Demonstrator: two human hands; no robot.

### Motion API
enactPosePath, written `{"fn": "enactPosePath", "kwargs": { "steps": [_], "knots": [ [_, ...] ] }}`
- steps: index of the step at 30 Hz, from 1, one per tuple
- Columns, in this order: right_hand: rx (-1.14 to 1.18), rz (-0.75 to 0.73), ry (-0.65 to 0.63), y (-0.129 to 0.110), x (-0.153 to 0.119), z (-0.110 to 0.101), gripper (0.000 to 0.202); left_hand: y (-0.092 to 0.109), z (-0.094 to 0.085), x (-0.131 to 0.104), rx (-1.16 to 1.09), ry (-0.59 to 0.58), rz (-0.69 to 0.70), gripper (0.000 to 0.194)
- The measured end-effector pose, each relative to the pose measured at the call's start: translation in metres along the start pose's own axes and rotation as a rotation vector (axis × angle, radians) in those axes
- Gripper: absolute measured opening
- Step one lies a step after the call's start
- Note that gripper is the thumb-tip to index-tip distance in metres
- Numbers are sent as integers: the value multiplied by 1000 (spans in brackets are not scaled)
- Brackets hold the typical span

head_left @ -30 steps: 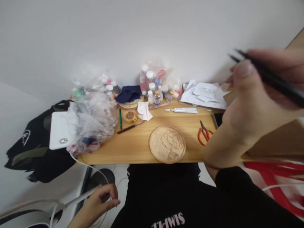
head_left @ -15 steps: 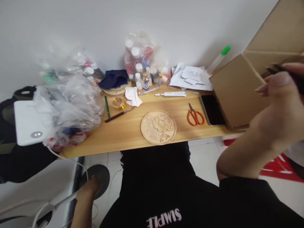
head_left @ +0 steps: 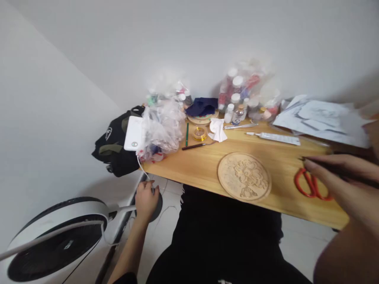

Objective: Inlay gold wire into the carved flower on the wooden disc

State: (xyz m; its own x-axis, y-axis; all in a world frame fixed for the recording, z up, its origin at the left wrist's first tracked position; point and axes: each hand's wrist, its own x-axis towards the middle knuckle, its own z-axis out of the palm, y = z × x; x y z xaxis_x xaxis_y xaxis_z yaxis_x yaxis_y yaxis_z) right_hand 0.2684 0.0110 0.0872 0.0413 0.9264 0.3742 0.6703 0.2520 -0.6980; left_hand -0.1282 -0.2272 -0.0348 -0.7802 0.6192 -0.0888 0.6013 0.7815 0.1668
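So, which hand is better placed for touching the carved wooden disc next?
Probably the right hand: it holds tweezers above the table, nearer the disc; the left hand is past the edge.

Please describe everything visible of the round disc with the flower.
The disc looks like pale wood, with a plain rim, a large flower in darker outline, a smaller motif below and fainter marks at left. It lies flat on the table, near the front edge; nothing else seems to touch it.

Slim dark tweezers [head_left: 328, 165] are pinched in the right hand [head_left: 352, 185], tips pointed left, seen just above orange scissor handles [head_left: 312, 184].
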Motion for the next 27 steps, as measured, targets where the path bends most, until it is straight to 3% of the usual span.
{"fn": "enactPosePath", "kwargs": {
  "steps": [3,7,11,17,22,27],
  "knots": [
    [142,74,-197,-1,-3,14,31,1,-15,16,-122,251,-6,32],
    [154,180,-287,15,-5,29,27,6,-25,42,-249,437,-63,34],
    [145,260,-302,23,-8,34,29,15,-30,58,-275,491,-91,32],
    [126,272,-304,39,-13,43,25,22,-40,59,-215,535,-42,30],
    [56,169,-275,56,-15,59,21,26,-42,59,-144,548,-9,36],
    [-67,-94,-348,63,-12,65,23,28,-43,58,-102,549,1,41]
  ]
}}
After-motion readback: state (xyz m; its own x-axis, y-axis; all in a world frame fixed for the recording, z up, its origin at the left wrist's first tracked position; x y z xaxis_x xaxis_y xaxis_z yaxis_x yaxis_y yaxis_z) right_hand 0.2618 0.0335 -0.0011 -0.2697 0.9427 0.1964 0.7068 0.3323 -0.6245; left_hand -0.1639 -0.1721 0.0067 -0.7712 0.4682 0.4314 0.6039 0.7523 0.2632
